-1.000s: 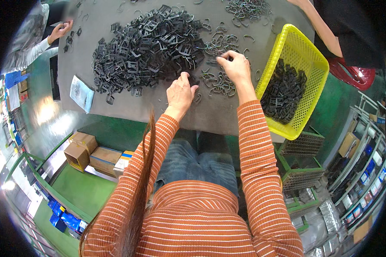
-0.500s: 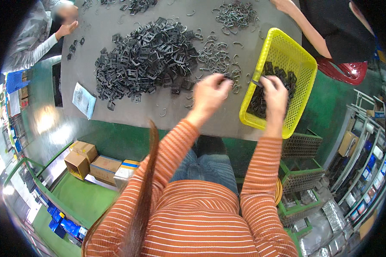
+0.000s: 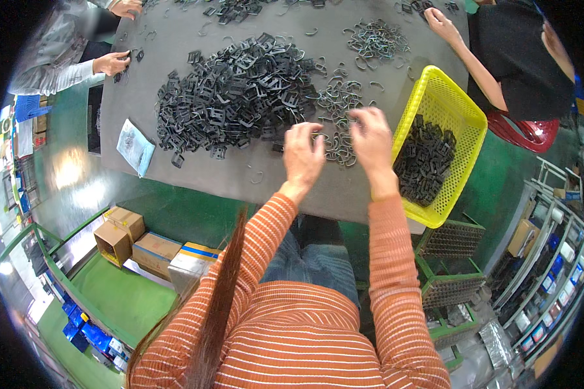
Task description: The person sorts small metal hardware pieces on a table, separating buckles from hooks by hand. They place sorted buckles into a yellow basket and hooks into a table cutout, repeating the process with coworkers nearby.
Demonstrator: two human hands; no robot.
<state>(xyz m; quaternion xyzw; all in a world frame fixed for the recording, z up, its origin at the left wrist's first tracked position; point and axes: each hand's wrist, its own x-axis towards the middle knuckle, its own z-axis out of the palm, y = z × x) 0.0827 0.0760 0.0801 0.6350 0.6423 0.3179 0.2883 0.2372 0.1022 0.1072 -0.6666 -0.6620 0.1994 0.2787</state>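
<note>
Left of yellow basket [image 3: 448, 97]: wire hooks [image 3: 339, 104]; left hand [image 3: 302, 155], right hand [image 3: 374, 146] alongside, presumably for quick reach; grips impossible to tell.

Lying flat on the desk [image 3: 207, 175] at left, a pale-blue packet [image 3: 135, 150]. At lower left, brown cardboard boxes [image 3: 157, 251] next to a white box [image 3: 187, 267], beside a green platform [image 3: 123, 288]; farther down, bright blue items [image 3: 99, 340]. At right, a glossy red seat [image 3: 509, 131], dark green-framed crates [image 3: 451, 241] and a rack [image 3: 545, 285] of small packages.
</note>
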